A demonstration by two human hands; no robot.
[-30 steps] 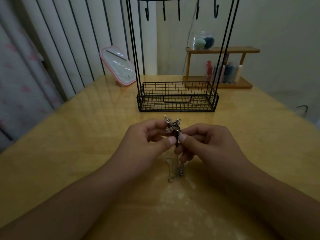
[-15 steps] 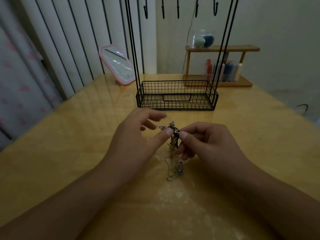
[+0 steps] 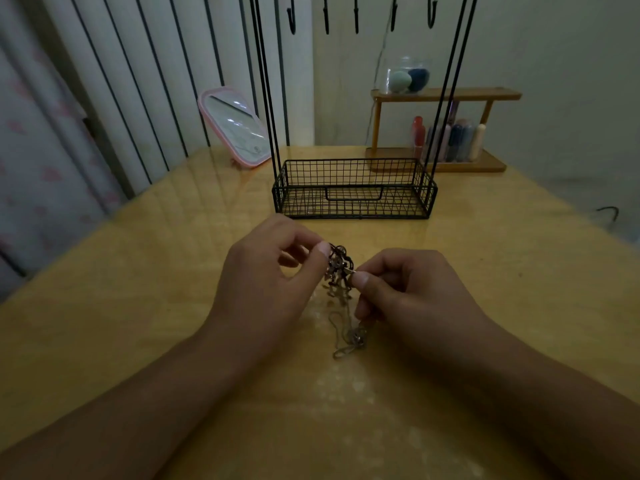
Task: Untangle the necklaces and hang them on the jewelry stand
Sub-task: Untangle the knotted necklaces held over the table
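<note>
Left hand (image 3: 266, 271) and right hand (image 3: 412, 289) each pinch the tangled necklaces (image 3: 339, 268) above mid-desk, before the jewelry stand (image 3: 353, 188). Tease strands apart gently; hard pulling likely tightens knots.

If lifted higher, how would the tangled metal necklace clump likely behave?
The tangled metal necklace clump, pinched by the left hand and right hand, is probably floppy: loose chain loops trail down onto the yellow wooden table. Likely light, held by fingertips alone, and snag-prone.

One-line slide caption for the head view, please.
Left hand and right hand pinch tangled necklaces above the table, before the empty-hooked jewelry stand.
</note>
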